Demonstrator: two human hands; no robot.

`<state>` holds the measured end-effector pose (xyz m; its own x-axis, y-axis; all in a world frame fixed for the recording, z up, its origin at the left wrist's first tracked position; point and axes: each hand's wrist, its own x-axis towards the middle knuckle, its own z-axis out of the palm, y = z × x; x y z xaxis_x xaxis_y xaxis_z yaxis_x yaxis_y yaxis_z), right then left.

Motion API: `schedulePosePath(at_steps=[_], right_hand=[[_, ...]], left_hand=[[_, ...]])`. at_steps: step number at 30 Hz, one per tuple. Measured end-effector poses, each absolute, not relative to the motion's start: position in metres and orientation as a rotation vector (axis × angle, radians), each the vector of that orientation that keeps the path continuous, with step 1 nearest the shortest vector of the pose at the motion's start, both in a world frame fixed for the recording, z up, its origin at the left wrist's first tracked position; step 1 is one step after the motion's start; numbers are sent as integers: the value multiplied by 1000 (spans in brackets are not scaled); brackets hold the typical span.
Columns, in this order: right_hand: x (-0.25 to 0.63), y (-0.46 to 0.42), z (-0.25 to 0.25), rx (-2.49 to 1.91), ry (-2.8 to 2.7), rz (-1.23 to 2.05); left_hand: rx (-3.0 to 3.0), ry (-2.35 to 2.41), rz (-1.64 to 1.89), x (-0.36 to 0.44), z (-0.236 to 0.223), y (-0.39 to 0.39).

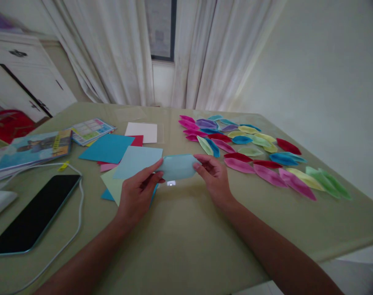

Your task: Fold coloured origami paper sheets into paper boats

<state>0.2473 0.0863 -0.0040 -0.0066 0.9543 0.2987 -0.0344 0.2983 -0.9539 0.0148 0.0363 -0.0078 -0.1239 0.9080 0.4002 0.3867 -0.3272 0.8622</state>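
Between my two hands a light blue folded paper (178, 167) is held up above the table. My left hand (141, 189) pinches its left end between thumb and fingers. At the opposite end, my right hand (214, 177) grips the corner the same way. Loose square sheets lie behind and under my left hand: a light blue sheet (137, 160), a bright blue sheet (109, 146), and a pale green sheet (112, 184). To the right, several folded paper petals (242, 140) in pink, red, blue, purple, yellow and green are spread in rows.
A black-screened tablet or phone (35, 213) lies at left, circled by a white cable (81, 200). Behind it are a magazine (35, 151) and a colourful booklet (92, 130). A white paper square (142, 132) rests farther back. The table (186, 246) reaches toward curtains (112, 53) and a wall.
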Motion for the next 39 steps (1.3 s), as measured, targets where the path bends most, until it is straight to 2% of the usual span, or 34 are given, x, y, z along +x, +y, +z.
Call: schedulePosePath(at_steps=[5,20,30,39], right_hand=[[249,84,-6,-919,-1498,1004],[249,78,-3,-931,-1763,748],[251,80,-1,-921,-1906,672],[250,80,0,-930,-1912,656]], left_hand=[[1818,1342,1486,13,-5,38],[1748,1310,1397,11,-3,43],[2153,1387,1326,3,6,45],[2241,1300,1315,-1,3,48]])
